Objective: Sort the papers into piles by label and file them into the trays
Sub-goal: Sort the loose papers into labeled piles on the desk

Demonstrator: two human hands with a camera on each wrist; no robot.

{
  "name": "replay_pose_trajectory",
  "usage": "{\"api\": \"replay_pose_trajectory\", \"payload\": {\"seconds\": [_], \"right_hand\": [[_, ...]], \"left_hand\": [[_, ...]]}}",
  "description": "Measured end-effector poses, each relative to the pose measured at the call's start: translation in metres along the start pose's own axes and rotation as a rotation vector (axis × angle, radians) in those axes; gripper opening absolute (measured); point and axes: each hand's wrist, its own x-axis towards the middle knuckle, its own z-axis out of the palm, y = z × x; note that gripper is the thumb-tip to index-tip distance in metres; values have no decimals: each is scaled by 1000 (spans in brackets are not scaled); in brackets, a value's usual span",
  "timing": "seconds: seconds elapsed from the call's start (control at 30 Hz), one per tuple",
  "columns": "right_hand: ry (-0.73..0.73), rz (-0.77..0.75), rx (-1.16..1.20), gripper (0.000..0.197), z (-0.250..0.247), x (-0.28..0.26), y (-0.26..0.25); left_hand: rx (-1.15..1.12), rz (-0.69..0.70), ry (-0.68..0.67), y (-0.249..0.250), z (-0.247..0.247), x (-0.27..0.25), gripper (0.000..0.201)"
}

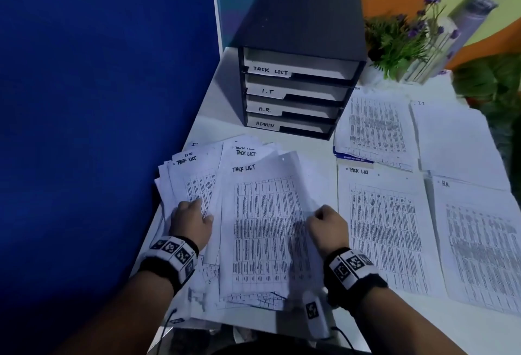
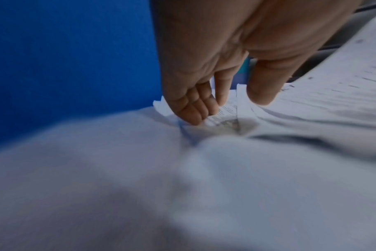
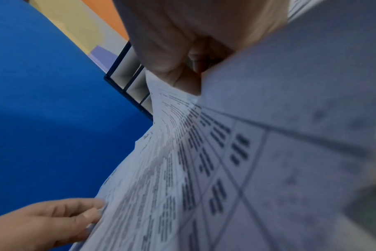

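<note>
Both hands work a loose heap of papers at the near left of the white table (image 1: 318,154).

The right hand (image 1: 328,227) pinches the right edge of the top sheet (image 1: 265,230), a thin printed page headed TASK LIST, lifting it into a curve. The left hand (image 1: 191,223) rests on the fanned heap (image 1: 194,179) beside it, fingers (image 2: 193,108) straight and close together, tips pressing the paper. Four sorted flat piles lie to the right; the black tray stack (image 1: 296,72), with handwritten labels, stands behind.
</note>
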Motion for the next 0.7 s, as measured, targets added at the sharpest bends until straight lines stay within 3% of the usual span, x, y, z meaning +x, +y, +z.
{"api": "replay_pose_trajectory", "payload": {"seconds": [0.1,0.17,0.27,0.33,0.53,0.7], "right_hand": [[26,37,28,2,-7,3,8],[1,58,97,13,-8,1,10],[-58,64,192,25,-4,-5,14],[-71,45,212,22,-2,-8,17],[-70,36,401,29,-19,0,19],[-85,14,322,12,-22,11,28]], "left_hand": [[-149,-53,-43,12,5,7,53],[-242,-87,-81,18,9,9,48],[-483,-85,-145,21,15,11,14],[-594,-103,-187,22,17,8,12],[-866,-53,-243,14,18,-11,39],[-999,-1,-291,7,23,-23,34]]}}
